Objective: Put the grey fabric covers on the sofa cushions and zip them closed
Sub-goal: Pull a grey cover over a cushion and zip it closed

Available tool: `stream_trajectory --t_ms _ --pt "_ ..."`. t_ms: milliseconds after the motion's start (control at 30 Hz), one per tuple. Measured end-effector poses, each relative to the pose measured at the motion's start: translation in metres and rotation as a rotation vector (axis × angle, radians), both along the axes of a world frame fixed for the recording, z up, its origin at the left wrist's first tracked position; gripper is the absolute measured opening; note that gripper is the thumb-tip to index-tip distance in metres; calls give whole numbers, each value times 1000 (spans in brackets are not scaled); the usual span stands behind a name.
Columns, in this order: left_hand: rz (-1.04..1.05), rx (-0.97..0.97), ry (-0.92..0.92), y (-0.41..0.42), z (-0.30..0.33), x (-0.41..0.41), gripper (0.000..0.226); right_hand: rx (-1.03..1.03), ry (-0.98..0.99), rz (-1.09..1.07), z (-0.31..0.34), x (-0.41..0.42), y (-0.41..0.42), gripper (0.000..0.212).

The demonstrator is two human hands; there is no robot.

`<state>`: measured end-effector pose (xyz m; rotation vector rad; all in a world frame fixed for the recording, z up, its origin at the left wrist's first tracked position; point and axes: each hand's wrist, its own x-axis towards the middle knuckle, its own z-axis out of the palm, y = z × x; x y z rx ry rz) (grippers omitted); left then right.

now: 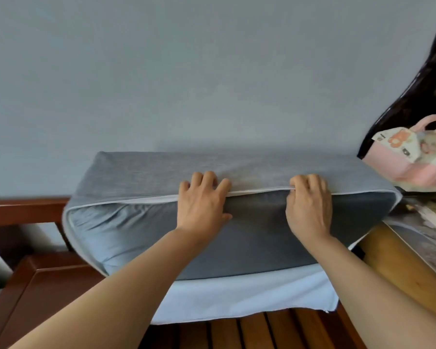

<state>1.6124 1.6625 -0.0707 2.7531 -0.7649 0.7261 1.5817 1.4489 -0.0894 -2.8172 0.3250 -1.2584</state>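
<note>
The grey cover (pixel 237 170) is on the big cushion (pixel 212 248), which stands on the wooden sofa frame (pixel 43 280). Our left hand (pixel 202 202) presses flat with fingers spread across the white zip line (pixel 257 190). Our right hand (pixel 308 207) pinches that line shut-tight. We cannot read the pink bag's (pixel 410 157) writing.

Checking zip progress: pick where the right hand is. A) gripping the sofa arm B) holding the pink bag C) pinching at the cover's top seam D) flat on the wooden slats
C: the right hand is curled with its fingertips pinched at the white seam line along the cushion top.
</note>
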Motion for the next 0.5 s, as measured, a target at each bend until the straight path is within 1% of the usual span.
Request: stream_trajectory --t_ms 33,67,100,133,200,267,300,400,433,500 --pt "-13 28 1 -23 3 -2 59 -4 -11 6 1 2 -16 12" --pt "-12 61 2 -48 5 -4 61 -27 -25 40 1 4 -31 7" --pt "-2 87 5 -67 5 -6 61 -54 -38 88 0 7 -39 7" --pt "11 115 -1 -84 5 -6 59 -71 -47 138 -2 8 -45 14" --pt "49 140 -24 -107 5 -6 53 -67 -68 227 -6 5 -52 22" --pt "59 122 -78 -112 -4 -2 43 -46 -89 307 -12 -2 -51 25" --pt "61 136 -72 -115 -5 -3 37 -37 -99 341 -13 -6 -53 25" --pt "118 217 98 -118 9 -11 17 -74 -83 451 -10 -7 -62 19" --pt "143 250 137 -119 17 -10 16 -96 -53 476 -7 -6 -68 17" --pt "139 330 193 -121 30 -8 38 -118 13 475 -4 -7 -80 12"
